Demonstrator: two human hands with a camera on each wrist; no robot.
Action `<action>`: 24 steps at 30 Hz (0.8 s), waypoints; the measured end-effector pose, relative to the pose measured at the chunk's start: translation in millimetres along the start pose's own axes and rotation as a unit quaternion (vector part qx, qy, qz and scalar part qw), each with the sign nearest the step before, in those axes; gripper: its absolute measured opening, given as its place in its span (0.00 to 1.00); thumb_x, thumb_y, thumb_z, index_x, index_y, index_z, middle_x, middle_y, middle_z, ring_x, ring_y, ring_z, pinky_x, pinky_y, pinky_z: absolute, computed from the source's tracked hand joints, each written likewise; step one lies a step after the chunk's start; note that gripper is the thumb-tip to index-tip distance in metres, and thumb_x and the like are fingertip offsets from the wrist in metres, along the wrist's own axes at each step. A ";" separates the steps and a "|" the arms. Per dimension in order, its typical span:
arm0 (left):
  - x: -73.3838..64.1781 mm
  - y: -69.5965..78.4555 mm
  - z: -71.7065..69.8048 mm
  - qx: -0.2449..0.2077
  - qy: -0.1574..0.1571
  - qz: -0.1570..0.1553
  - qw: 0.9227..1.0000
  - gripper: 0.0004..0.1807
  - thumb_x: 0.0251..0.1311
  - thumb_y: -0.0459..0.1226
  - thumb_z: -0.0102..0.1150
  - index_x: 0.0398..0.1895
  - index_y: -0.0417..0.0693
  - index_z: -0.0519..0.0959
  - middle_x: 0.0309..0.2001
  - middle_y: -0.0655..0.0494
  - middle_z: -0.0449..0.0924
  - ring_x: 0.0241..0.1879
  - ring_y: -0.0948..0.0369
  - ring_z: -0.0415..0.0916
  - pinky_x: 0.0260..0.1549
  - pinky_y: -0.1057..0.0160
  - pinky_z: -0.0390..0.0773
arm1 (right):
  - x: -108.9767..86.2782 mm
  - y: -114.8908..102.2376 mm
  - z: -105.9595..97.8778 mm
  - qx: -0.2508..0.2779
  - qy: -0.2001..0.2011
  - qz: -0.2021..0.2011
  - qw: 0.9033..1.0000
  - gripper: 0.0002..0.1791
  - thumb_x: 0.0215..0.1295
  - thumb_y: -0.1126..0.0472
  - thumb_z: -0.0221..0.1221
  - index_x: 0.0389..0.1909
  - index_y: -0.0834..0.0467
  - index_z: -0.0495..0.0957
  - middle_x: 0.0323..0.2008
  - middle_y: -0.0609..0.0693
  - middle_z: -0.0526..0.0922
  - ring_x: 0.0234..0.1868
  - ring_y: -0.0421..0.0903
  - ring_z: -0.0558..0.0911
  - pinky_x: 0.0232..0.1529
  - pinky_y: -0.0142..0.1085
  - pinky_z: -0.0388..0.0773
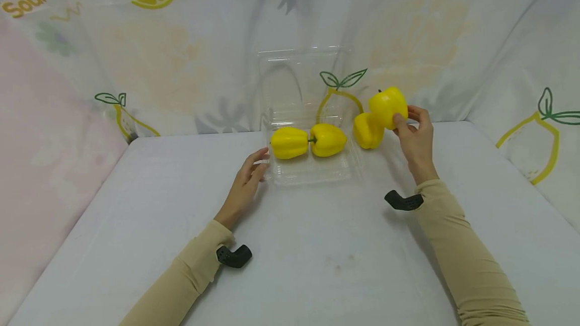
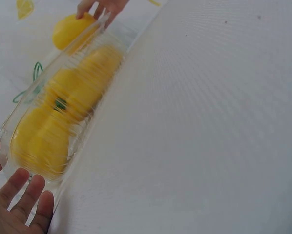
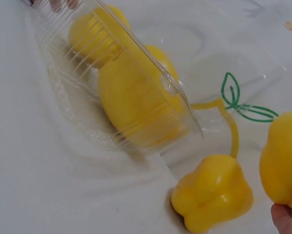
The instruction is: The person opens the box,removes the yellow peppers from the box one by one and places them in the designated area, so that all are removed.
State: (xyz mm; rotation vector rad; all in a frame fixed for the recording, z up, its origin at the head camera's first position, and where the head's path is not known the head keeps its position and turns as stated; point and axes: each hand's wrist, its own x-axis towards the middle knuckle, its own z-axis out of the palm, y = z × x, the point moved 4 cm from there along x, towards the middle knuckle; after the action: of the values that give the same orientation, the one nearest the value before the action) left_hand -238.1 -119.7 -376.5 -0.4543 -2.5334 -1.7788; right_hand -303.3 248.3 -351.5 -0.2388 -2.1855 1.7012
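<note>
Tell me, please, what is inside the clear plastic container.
One yellow pepper and a second yellow pepper lie end to end inside the clear plastic container; its floor directly beneath them is hidden.

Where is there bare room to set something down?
Bare tabletop lies between the sleeves, in front of the clear container, and left of the left hand. Crowded right of the container: the loose pepper, held pepper and right hand.

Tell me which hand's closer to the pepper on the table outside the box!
Right. The right hand is just beside that pepper, holding another pepper; the left hand is across the box.
</note>
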 end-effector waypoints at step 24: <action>-0.4 0.5 0.0 0.000 -0.003 0.001 1.000 0.24 0.73 0.36 0.38 0.70 0.43 0.58 0.64 0.38 0.64 0.60 0.43 0.68 0.52 0.45 0.73 | 3.4 8.0 -9.1 0.030 0.022 0.038 0.999 0.29 0.65 0.47 0.55 0.63 0.53 0.62 0.53 0.43 0.62 0.42 0.38 0.76 0.53 0.29 0.77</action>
State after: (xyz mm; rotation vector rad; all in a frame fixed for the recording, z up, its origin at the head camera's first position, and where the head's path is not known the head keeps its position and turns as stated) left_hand -237.6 -119.6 -376.2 -0.4627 -2.5373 -1.7787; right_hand -303.6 259.8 -356.7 -0.3440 -2.1155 1.7809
